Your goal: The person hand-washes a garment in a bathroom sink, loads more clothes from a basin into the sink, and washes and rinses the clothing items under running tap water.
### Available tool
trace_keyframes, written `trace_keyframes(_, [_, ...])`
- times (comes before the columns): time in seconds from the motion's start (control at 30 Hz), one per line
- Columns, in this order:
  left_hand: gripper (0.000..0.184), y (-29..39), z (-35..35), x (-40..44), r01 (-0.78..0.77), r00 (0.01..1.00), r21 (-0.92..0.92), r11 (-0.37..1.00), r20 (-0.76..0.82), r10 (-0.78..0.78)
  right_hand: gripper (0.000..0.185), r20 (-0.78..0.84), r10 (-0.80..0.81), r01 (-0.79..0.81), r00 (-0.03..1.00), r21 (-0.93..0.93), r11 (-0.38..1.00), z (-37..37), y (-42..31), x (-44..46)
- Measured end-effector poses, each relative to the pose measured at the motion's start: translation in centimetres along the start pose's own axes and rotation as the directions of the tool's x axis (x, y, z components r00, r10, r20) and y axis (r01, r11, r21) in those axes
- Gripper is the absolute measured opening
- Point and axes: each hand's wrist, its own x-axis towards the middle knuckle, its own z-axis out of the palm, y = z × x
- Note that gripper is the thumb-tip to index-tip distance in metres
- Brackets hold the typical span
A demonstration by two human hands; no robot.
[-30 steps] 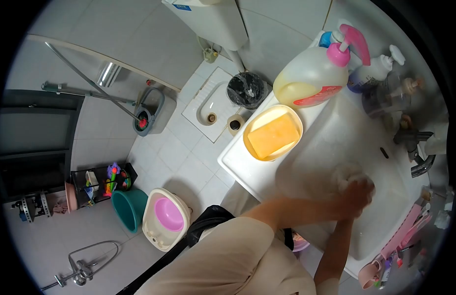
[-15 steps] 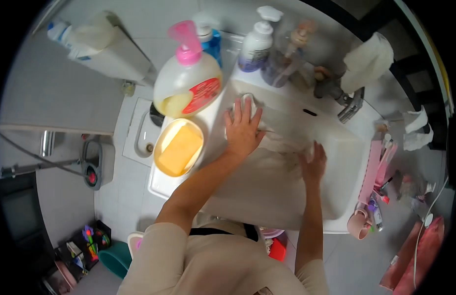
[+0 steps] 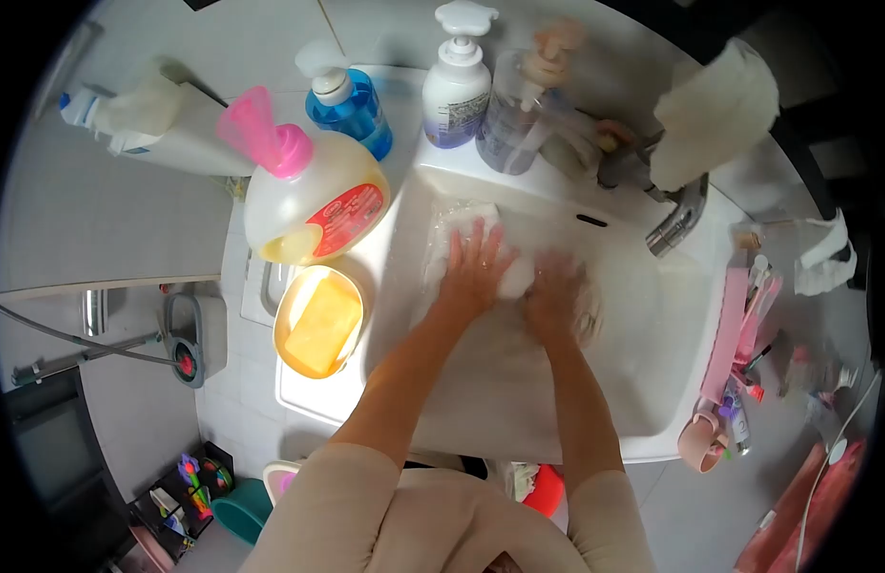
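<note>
A wet white cloth lies in the white sink, partly under both hands. My left hand rests on its left part with the fingers spread. Close beside it, my right hand is at the cloth's right part, its fingers smeared by motion. On the sink's left rim an orange bar of soap sits in an oval dish. A big pump bottle with a pink top stands just behind the dish.
Behind the sink stand a blue pump bottle, a white and purple pump bottle and a clear bottle. The faucet is at the back right, beside a hanging white cloth. A pink cup hangs at the right edge.
The view has turned and shifted towards the sink. My hands, together a second ago, parted on the cloth; since then my right hand has moved left, close to my left hand.
</note>
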Motion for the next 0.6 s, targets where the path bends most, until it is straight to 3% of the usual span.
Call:
trace_keyframes(0.03, [0.07, 0.0, -0.2, 0.2, -0.013, 1.0, 0.05, 0.999, 0.016, 0.012, 0.065, -0.081, -0.019, 0.018, 0.997, -0.008, 1.0, 0.9, 0.4, -0.2])
trace_keyframes(0.13, [0.077, -0.6, -2.7, 0.6, 0.004, 0.981, -0.177, 0.984, 0.191, 0.03, 0.062, 0.268, -0.109, 0.06, 0.957, 0.183, 0.981, -6.4, 0.6, 1.0])
trace_keyframes(0.23, [0.083, -1.6, -4.3, -0.3, -0.036, 0.965, -0.201, 0.979, 0.248, 0.087, 0.062, 0.221, 0.066, -0.117, 0.973, 0.228, 0.967, -6.5, 2.5, -1.3])
trace_keyframes(0.33, [0.089, -1.6, -4.5, -1.9, 0.018, 0.927, -0.128, 0.992, 0.374, 0.031, 0.061, 0.361, 0.25, -0.251, 0.898, -0.046, 0.967, -4.4, 2.9, -2.7])
trace_keyframes(0.43, [0.09, -1.0, -6.5, -3.0, 0.041, 0.891, -0.127, 0.991, 0.454, 0.021, 0.046, 0.531, 0.316, -0.437, 0.786, 0.115, 0.892, -8.3, 1.9, -4.0])
trace_keyframes(0.53, [0.09, 0.1, -7.1, -4.0, 0.114, 0.864, -0.136, 0.984, 0.503, -0.031, 0.041, 0.347, 0.292, -0.394, 0.891, 0.274, 0.877, -14.2, 1.5, -4.7])
trace_keyframes(0.6, [0.089, 1.7, -9.6, -3.8, 0.272, 0.839, -0.246, 0.931, 0.534, -0.104, 0.039, 0.221, 0.287, -0.353, 0.932, 0.382, 0.854, -20.1, 0.4, -4.2])
